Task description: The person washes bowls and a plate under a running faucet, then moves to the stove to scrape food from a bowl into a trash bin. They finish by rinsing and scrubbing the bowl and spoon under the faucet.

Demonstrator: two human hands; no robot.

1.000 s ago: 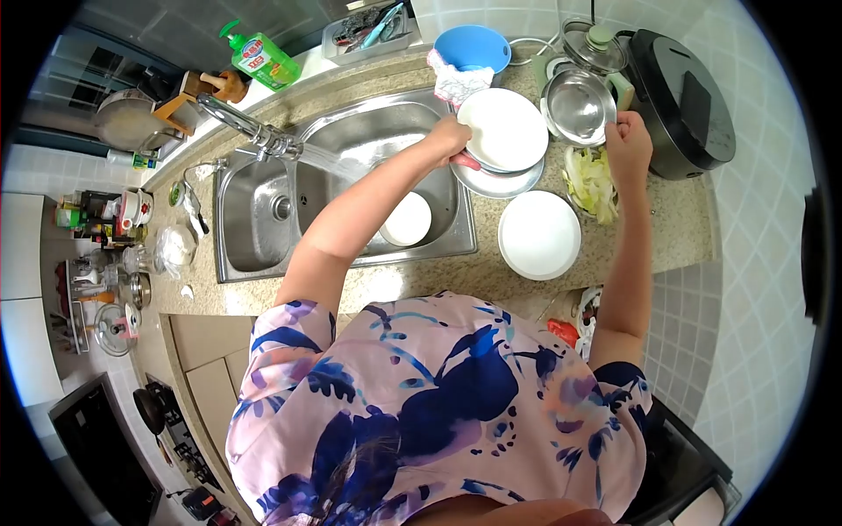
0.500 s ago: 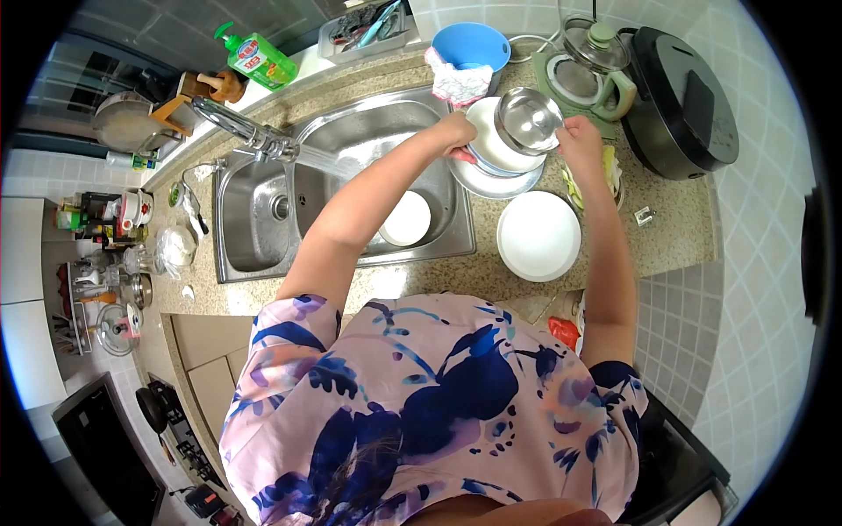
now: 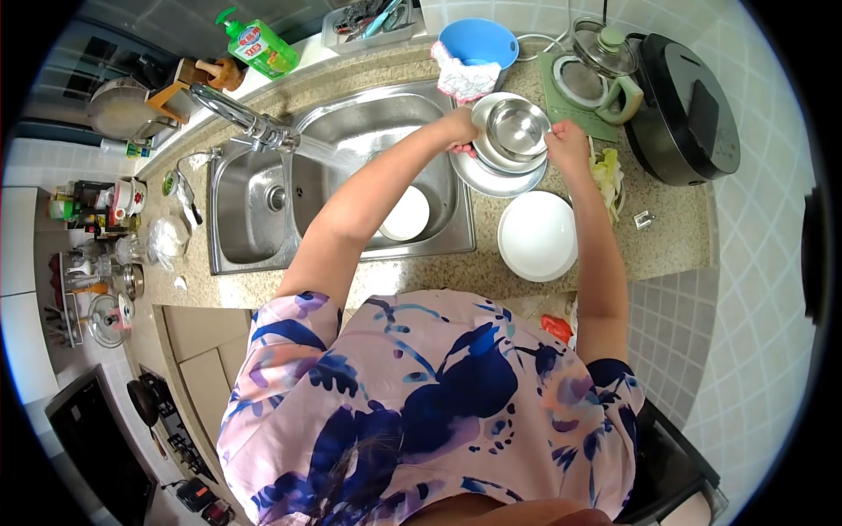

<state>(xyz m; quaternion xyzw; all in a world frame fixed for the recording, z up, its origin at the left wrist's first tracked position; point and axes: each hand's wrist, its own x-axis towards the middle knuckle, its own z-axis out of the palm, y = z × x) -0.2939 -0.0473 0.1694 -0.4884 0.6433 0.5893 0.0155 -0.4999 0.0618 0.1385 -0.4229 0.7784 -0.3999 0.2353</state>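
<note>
A shiny metal bowl (image 3: 519,125) rests inside a white bowl (image 3: 481,112) at the back right of the sink. My right hand (image 3: 567,145) pinches the metal bowl's rim from the right. On the other side, my left hand (image 3: 458,131) grips the white bowl's left edge, its fingers partly hidden beneath. Below the two bowls lies a wider metal plate (image 3: 496,182) on the counter. A separate white plate (image 3: 537,238) stands closer to my body, under my right forearm's left side.
Water runs from the faucet (image 3: 279,138) into the double sink (image 3: 338,257), where a white bowl (image 3: 406,216) sits. A blue bucket (image 3: 474,43) with a cloth (image 3: 465,81) stands behind. Right are leafy vegetables (image 3: 607,180), a glass kettle (image 3: 605,53) and a dark cooker (image 3: 680,110).
The metal bowl has gone from tilted over the white bowl to lying nested in it. My right hand has moved slightly down and left with it; my left hand keeps its hold.
</note>
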